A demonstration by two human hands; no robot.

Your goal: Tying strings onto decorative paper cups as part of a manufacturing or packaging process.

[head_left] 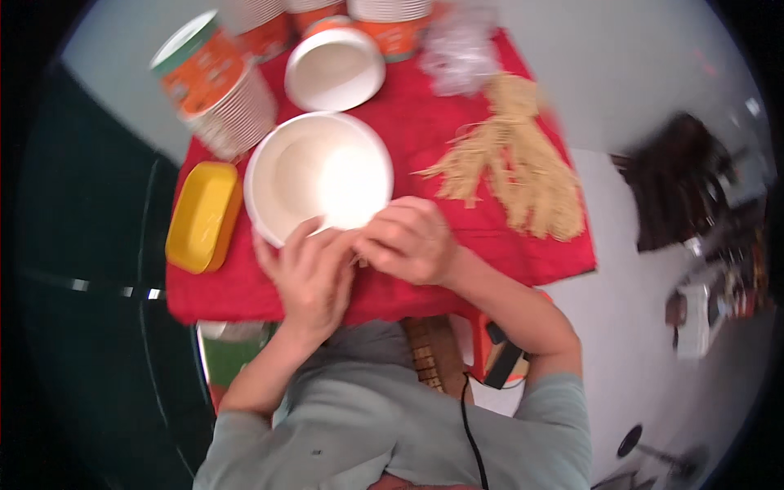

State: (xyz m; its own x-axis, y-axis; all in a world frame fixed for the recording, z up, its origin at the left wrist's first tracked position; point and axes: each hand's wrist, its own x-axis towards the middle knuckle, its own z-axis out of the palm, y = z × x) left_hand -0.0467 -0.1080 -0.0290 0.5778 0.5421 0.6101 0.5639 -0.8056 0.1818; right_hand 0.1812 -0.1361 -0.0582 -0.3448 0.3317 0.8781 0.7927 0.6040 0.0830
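At the near rim of a large white bowl (273, 175), my left hand (310, 273) and my right hand (412, 241) meet at the fingertips. Both are closed in a pinch. A small straw-coloured strand (360, 260) pokes out below the fingertips; most of it is hidden by the fingers. The bowl is round and deep, and its bottom is washed out by glare. To the right of it lies a loose bundle of straw-coloured fibre strips (535, 175), gathered at its far end and spread out toward me.
Left of the bowl sits a yellow tray (204, 216). A tilted stack of orange and white paper tubs (220, 90) leans behind it. A smaller white bowl (335, 73), more tub stacks (390, 28) and a clear plastic bag (460, 53) stand along the far side of the red cloth (425, 294).
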